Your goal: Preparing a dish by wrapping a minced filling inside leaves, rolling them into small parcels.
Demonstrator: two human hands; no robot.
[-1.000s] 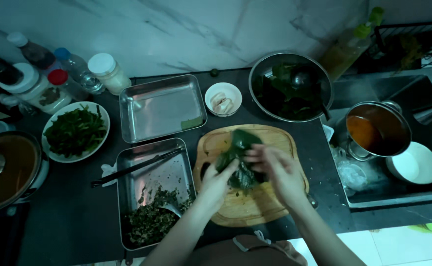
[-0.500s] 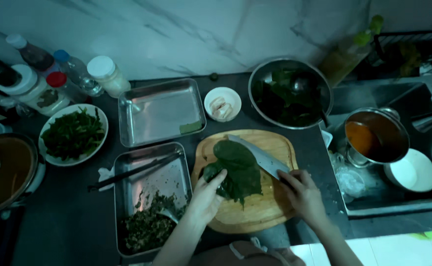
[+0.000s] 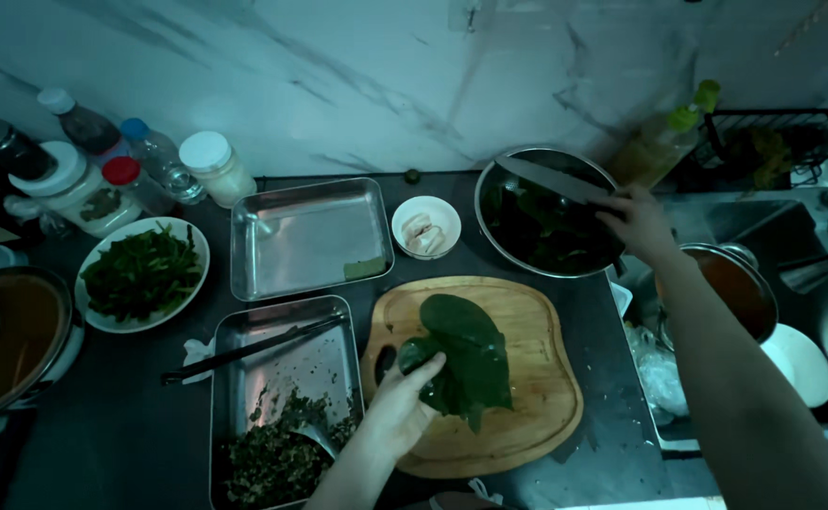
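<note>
The left hand presses down on a stack of large green leaves lying on the wooden board, fingers spread over the stack's near-left edge, holding it flat rather than gripping it. The right hand is well away from the board, up to its right, closed around the handle of a knife whose blade lies across the rim of the metal bowl of dark leaves (the dim light makes it hard to tell whether the blade rests on the rim or hovers just above it).

Left of the board sit two steel trays: the near tray holds chopped greens, a spoon and dark chopsticks laid across it; the far tray is nearly bare. Just beyond the board stands a small white dish, and further left of the trays a plate of greens.

The step in hand looks like steadying the leaves for cutting. The next move would call for bringing the blade over the board and keeping the left fingers tucked back from its path.
</note>
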